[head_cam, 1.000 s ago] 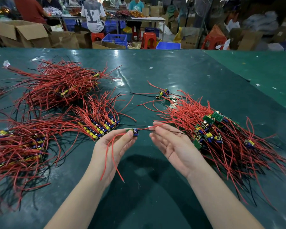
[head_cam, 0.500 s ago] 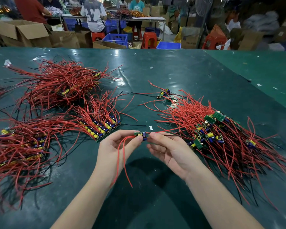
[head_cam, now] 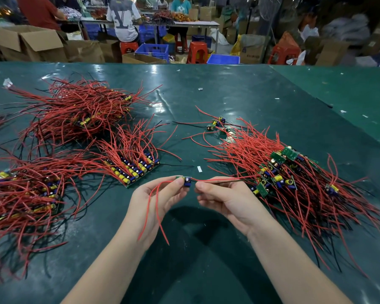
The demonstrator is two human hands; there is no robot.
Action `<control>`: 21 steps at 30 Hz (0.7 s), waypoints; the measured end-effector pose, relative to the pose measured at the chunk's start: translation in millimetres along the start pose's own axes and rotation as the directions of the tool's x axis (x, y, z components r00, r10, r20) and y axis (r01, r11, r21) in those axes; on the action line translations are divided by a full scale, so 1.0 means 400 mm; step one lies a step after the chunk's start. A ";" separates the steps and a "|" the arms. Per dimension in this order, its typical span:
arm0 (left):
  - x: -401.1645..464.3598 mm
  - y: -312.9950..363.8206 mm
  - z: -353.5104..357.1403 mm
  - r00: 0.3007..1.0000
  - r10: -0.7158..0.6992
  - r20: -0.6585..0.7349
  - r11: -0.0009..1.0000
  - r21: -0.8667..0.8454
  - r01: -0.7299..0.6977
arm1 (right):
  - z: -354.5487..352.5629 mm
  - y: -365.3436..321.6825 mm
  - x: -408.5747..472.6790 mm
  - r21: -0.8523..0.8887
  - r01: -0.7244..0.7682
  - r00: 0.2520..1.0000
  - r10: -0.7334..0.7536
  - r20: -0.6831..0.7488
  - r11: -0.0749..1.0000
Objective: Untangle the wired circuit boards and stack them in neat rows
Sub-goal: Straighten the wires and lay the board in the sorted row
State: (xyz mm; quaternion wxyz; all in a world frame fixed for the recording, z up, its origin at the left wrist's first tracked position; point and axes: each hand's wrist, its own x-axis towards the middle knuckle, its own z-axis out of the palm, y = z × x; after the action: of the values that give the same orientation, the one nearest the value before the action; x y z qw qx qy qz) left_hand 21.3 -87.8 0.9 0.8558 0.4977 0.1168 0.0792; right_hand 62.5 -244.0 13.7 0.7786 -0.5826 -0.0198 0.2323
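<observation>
While fingers [head_cam: 180,182] pinch board [head_cam: 186,180] — wires perhaps taut

Both forearms & hands [head_cam: 158,207] bare, no sleeves, gloves or jewellery visible

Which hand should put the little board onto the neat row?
Probably the left hand. It pinches the board itself, and the neat row lies just beyond it on its side. The right hand only pinches the wires, nearer the tangled pile.
</observation>
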 end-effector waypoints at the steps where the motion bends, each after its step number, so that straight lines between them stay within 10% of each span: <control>1: 0.003 0.000 0.001 0.999 -0.033 -0.013 0.999 -0.020 0.033 | 0.000 0.001 0.001 -0.018 0.017 1.000 -0.017 -0.007 1.000; 21: 0.003 -0.003 -0.004 1.000 0.014 0.025 0.990 0.136 -0.017 | -0.007 0.004 0.008 -0.014 0.069 0.994 -0.070 -0.079 0.998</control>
State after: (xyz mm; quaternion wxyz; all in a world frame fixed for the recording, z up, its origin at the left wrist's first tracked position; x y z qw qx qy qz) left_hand 22.0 -86.8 -1.0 0.8204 0.5570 0.1079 0.0719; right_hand 65.6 -244.9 10.8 0.7831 -0.5947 -0.0103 0.1818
